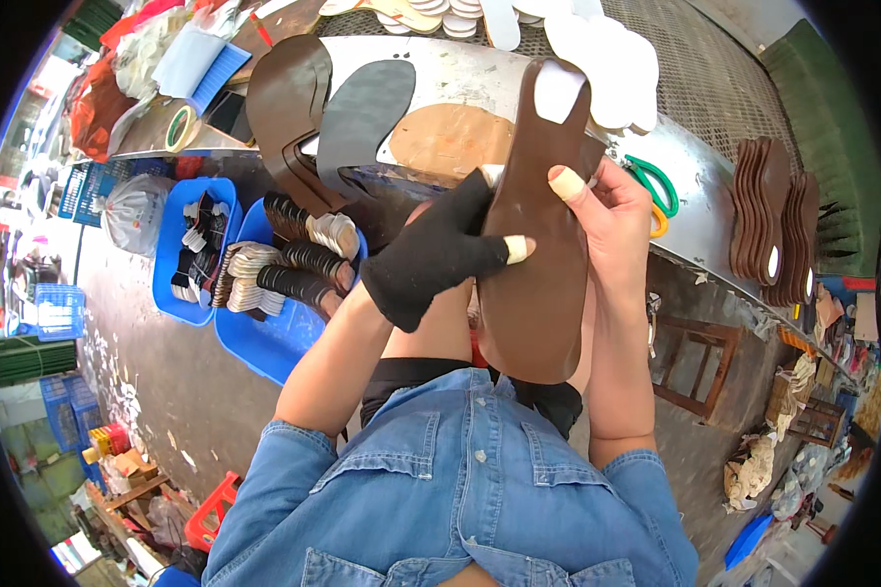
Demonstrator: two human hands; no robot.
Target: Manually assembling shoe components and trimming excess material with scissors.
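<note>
In front of my chest I hold a long brown insole [533, 313], tilted upright, with a white patch [560, 90] at its far end. My left hand [436, 254], in a black fingerless glove with taped fingertips, grips the left edge, thumb lying across the face. On the right edge, my right hand [617, 220] pinches it, its taped thumb on top and its fingers behind. Past the insole lie a dark grey sole-shaped piece [367, 122], a tan oval piece [450, 137] and several brown insoles [289, 98] at the left.
White sole-shaped pieces [612, 68] lie at the back. Stacked brown insoles [759, 220] stand on the right, past a green loop handle [653, 184]. Blue bins [240, 338] with bundled insoles sit below left. A tape roll [180, 128] lies at the table's left.
</note>
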